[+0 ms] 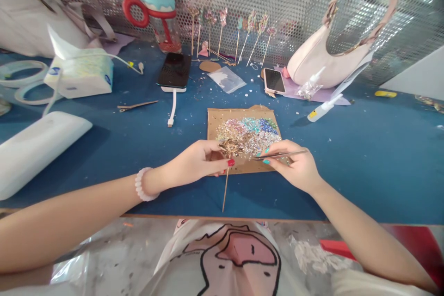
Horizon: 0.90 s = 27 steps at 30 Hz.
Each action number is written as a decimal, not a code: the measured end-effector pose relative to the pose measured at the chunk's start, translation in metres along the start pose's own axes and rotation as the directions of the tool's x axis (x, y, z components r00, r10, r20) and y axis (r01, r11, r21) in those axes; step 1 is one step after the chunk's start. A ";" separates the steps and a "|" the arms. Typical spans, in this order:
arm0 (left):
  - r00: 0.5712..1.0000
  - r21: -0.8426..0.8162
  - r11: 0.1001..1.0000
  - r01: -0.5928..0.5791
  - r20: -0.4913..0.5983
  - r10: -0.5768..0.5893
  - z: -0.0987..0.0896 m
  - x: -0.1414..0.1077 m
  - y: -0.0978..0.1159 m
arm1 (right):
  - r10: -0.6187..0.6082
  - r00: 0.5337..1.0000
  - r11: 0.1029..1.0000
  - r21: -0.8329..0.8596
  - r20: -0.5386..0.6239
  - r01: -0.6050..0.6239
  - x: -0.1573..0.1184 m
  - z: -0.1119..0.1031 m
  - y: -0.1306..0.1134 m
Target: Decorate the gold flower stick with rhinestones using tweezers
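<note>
My left hand (pixel 204 159) pinches a gold ornament (pixel 231 147) mounted on a thin stick (pixel 225 189), which points down toward the table's front edge. Between the thumb and fingers of my right hand (pixel 294 164) is a pair of tweezers (pixel 282 154), its tips close to the ornament's right side. Whether the tips hold a stone is too small to tell. Beneath both hands lies a piece of cardboard (pixel 213 120) covered with small rhinestones (pixel 251 132) in pink, teal, blue, green, clear and gold patches.
Decorated sticks (pixel 251 23) stand along the perforated metal back wall. A black phone (pixel 175 70) with a cable, a plastic bag (pixel 227 79), a white phone (pixel 274 81), a glue bottle (pixel 324 108) and a handbag (pixel 312 62) lie behind. Brown tweezers (pixel 138 106) and a tissue pack (pixel 83 74) are left.
</note>
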<state>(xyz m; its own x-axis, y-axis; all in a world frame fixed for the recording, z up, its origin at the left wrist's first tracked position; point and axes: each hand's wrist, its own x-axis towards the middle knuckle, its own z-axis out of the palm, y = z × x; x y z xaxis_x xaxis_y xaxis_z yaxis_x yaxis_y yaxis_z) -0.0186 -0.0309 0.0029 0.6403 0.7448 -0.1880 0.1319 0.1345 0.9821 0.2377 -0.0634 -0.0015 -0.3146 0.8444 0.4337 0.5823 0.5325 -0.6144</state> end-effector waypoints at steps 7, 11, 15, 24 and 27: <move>1.000 -0.117 0.993 0.012 -0.004 -0.013 0.003 -0.002 0.004 | 0.008 1.000 1.000 0.010 0.021 -0.008 0.000 0.000 -0.002; 0.999 -0.083 0.997 -0.008 0.042 0.012 0.002 -0.003 0.004 | 0.013 0.999 1.000 -0.004 0.030 -0.013 0.000 0.000 -0.001; 0.999 -0.051 0.999 -0.003 0.048 0.005 0.001 -0.004 0.003 | 0.008 0.999 1.000 -0.012 0.039 -0.008 -0.001 0.001 0.000; 0.995 -0.086 0.993 -0.081 0.043 0.085 0.005 -0.005 0.003 | 0.020 0.999 0.999 -0.042 0.048 -0.018 -0.003 -0.001 0.000; 0.994 -0.066 0.993 -0.097 0.043 0.100 0.005 -0.006 0.003 | 0.010 0.999 0.999 -0.051 0.045 -0.008 -0.003 0.000 -0.001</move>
<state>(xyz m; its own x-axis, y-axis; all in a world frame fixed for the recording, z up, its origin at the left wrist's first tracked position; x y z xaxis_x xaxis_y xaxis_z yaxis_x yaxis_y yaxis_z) -0.0183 -0.0380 0.0070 0.6820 0.7259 -0.0896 0.0189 0.1050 0.9943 0.2386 -0.0665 -0.0022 -0.3420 0.8516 0.3973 0.6225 0.5220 -0.5831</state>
